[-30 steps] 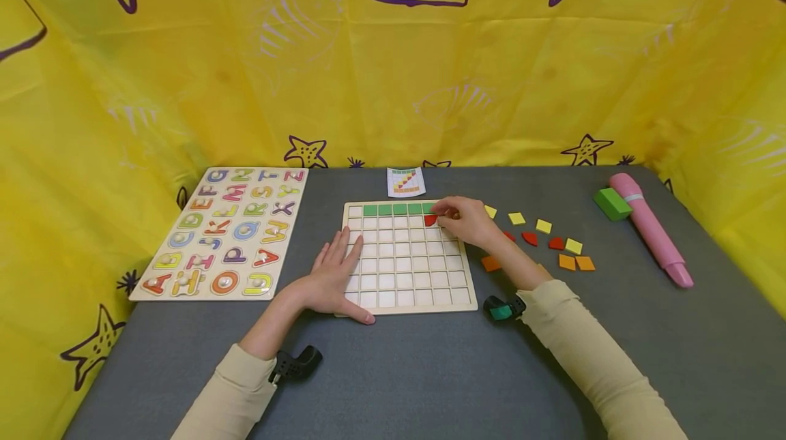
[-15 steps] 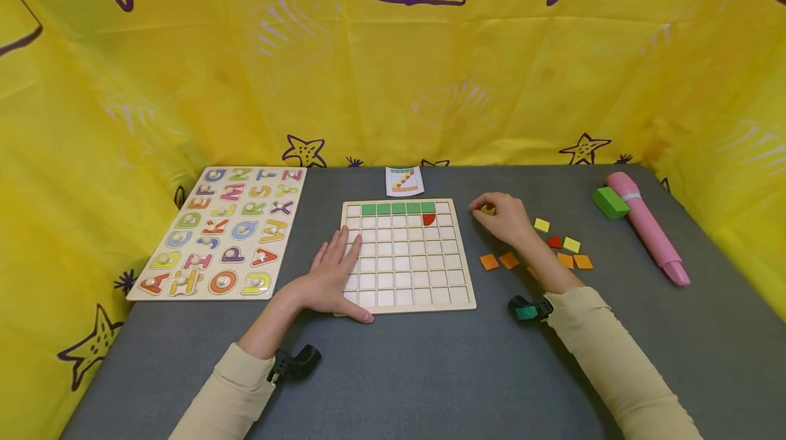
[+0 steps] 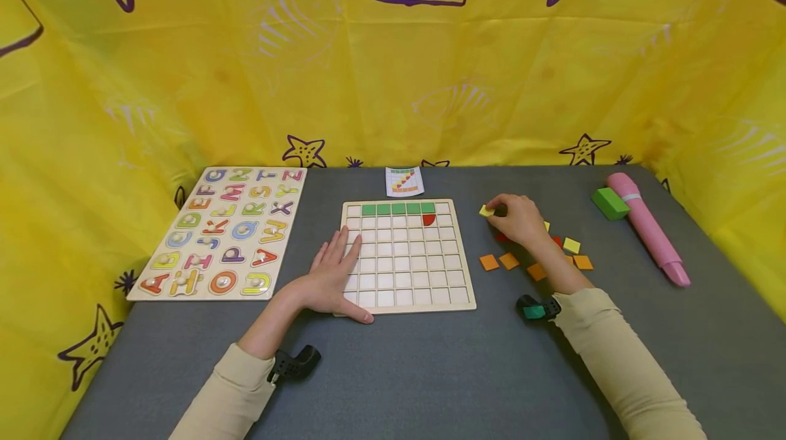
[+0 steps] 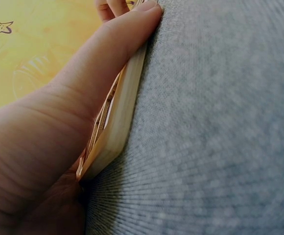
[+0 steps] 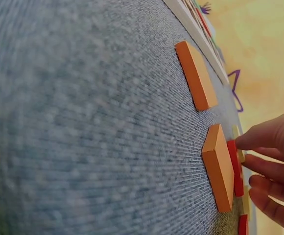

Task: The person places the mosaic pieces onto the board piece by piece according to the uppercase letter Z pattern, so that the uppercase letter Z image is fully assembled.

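A wooden grid board [image 3: 402,309] lies in the middle of the table, with a row of green tiles [image 3: 398,209] along its top and one red quarter-round tile [image 3: 428,220] below the row's right end. My left hand [image 3: 328,280] rests over the board's left edge, fingers spread; in the left wrist view its thumb [image 4: 103,54] lies along the board's near edge. Right of the board, my right hand [image 3: 518,220] pinches a yellow square tile [image 3: 486,211] between thumb and fingertips, low at the table. Its palm hides part of the loose tiles.
Orange tiles [image 3: 508,261] and more yellow and red ones lie around the right hand. A small pattern card [image 3: 404,182] is behind the board. At left lies an alphabet puzzle [image 3: 224,239]; at far right, a green block [image 3: 610,203] touches a pink marker-shaped object [image 3: 651,228].
My right hand has left the red quarter-round tile on the board, moved right and taken hold of a yellow tile. My left hand stays in place.
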The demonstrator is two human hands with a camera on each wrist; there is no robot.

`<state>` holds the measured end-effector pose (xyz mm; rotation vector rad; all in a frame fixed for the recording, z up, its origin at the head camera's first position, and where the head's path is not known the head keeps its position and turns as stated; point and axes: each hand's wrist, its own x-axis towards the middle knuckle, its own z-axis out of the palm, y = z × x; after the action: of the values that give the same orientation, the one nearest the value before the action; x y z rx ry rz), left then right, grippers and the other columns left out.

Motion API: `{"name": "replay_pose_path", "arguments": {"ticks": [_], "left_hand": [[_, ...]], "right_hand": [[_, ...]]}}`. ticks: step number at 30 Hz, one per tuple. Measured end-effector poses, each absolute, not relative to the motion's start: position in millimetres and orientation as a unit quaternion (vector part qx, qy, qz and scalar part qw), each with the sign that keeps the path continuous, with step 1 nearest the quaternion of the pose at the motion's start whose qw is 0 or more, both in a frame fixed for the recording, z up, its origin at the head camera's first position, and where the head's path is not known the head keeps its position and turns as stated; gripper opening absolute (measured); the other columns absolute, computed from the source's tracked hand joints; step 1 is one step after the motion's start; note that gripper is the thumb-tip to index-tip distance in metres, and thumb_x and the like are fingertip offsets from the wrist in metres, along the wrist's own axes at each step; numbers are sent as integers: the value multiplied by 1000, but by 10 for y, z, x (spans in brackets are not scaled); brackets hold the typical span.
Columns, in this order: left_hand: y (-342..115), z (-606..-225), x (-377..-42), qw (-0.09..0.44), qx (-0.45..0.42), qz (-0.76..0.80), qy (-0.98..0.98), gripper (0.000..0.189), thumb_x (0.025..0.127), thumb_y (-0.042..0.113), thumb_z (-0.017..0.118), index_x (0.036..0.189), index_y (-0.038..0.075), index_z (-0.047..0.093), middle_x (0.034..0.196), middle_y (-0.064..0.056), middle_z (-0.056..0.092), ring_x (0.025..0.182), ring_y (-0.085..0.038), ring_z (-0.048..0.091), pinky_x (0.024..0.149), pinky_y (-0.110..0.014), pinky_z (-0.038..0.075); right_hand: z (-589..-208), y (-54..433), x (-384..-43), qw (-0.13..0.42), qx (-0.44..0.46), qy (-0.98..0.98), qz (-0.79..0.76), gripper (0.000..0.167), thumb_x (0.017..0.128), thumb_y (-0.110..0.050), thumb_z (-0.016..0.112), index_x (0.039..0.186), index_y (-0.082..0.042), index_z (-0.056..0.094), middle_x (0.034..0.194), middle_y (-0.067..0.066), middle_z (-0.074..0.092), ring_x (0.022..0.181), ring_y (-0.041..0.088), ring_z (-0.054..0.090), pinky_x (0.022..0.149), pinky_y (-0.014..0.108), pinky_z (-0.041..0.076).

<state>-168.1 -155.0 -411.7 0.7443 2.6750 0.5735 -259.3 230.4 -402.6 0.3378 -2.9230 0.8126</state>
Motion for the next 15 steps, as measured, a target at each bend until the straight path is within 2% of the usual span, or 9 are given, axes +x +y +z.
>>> {"name": "replay_pose_path", "arguments": {"ticks": [9,15], "left_hand": [[-1541,-4104,-1675,151,260,205,931,139,63,62,83,155,0,0,157,-26,-17,145,-39,-16,113,-56,-2],[-1544,-4111,-1677,152,260,205,931,139,63,62,83,155,-1,0,157,-27,-17,145,-39,-16,113,-57,-2]], "right_hand": [[-4018,2229,-2576,40,104,-944,310,24,88,-14,71,108,-1,69,106,19,68,100,36,60,91,49,42],[-3978,2056,-2570,8,99,-926,364,28,89,-19,72,112,-4,69,110,16,69,101,31,62,88,46,46]]}}
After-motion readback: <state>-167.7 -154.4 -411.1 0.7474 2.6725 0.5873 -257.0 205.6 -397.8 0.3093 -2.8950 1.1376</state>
